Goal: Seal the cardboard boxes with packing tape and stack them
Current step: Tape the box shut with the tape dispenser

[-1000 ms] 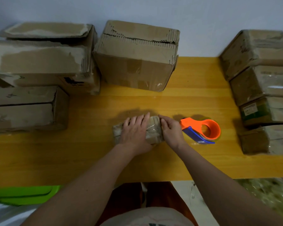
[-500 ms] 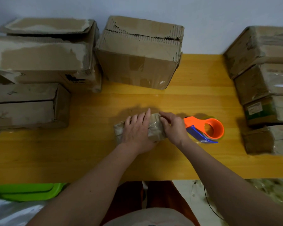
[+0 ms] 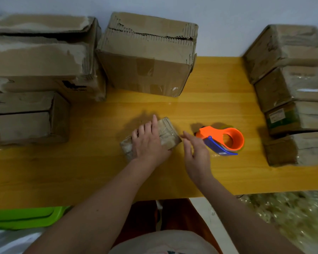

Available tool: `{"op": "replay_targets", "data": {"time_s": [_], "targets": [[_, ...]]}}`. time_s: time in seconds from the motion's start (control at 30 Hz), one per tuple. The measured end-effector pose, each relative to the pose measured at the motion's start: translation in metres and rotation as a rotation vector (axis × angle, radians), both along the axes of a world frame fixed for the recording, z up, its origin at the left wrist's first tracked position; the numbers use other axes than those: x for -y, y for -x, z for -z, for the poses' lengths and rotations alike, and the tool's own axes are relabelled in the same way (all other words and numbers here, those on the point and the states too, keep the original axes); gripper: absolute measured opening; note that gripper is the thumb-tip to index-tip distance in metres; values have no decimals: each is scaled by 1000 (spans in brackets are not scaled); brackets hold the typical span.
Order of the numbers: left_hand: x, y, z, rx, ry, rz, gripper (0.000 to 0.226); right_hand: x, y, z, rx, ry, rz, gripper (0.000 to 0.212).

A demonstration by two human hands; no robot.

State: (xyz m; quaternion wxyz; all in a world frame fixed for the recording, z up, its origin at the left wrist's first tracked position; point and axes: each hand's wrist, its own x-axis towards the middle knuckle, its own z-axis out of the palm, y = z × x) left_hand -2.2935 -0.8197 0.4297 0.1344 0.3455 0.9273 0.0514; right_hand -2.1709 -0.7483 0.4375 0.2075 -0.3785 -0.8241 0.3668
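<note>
Worn boxes (image 3: 44, 57) sit left on the table (image 3: 81, 171). At centre, the left hand (image 3: 148, 143) presses flat on a small taped box (image 3: 168, 133). The right hand (image 3: 197, 154) hovers released, beside the dispenser (image 3: 226, 141). Rightward, the sealed stack (image 3: 292, 96). One-handed lifting might let the glossy box slip.

The person's left hand (image 3: 148, 142) lies flat, fingers straight, on a small taped box (image 3: 166, 135) near the middle of the yellow wooden table (image 3: 81, 169). The right hand (image 3: 195, 154) hovers just beside the box's right end, fingers loosely extended and holding nothing. Close behind it sits an orange and blue tape dispenser (image 3: 223, 140). Worn cardboard boxes (image 3: 145, 57) crowd the far left, and a stack of wrapped boxes (image 3: 290, 92) stands at the right edge.
</note>
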Motion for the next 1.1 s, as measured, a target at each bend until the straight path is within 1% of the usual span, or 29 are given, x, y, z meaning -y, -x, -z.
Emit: {"op": "replay_targets", "data": {"time_s": [0.07, 0.13, 0.23, 0.3, 0.37, 0.43, 0.5, 0.6, 0.67, 0.73, 0.8, 0.9, 1.0, 1.07, 1.1], "targets": [[0, -3, 0, 4, -4, -17, 123, 10, 1, 9, 15, -58, -69, 35], [0, -4, 0, 12, -12, -23, 120, 9, 7, 12, 35, -30, -57, 34], [-1, -2, 0, 20, -30, -29, 115, 3, 15, 16, 90, 184, -5, 35], [-1, -2, 0, 23, -36, -30, 112, 1, 25, 21, 57, 326, 46, 35], [0, -2, 0, 34, -41, -28, 112, 1, 39, 25, 11, 409, 118, 37], [-1, 2, -1, 61, -40, -17, 116, 1, 54, 21, -78, 553, 213, 43], [1, 7, -3, 117, -28, 5, 123, -1, 66, 18, -194, 713, 371, 46], [7, 14, -4, 210, -37, 61, 127, -4, 78, 24, -298, 929, 647, 44], [10, 18, -6, 273, -39, 98, 125, -1, 83, 27, -355, 1037, 764, 45], [9, 22, -7, 323, -34, 106, 122, 0, 88, 26, -335, 1011, 797, 46], [7, 24, -7, 346, -34, 95, 120, -1, 87, 22, -301, 941, 784, 47], [7, 21, -8, 343, -38, 70, 121, 1, 83, 17, -230, 815, 702, 48], [9, 15, -9, 341, -110, 2, 107, 19, 73, 20, -157, 684, 609, 44], [6, 6, -10, 336, -139, -76, 101, 26, 68, 20, -174, 682, 552, 45], [4, 2, -10, 338, -133, -110, 103, 24, 67, 18, -186, 689, 528, 45]]}}
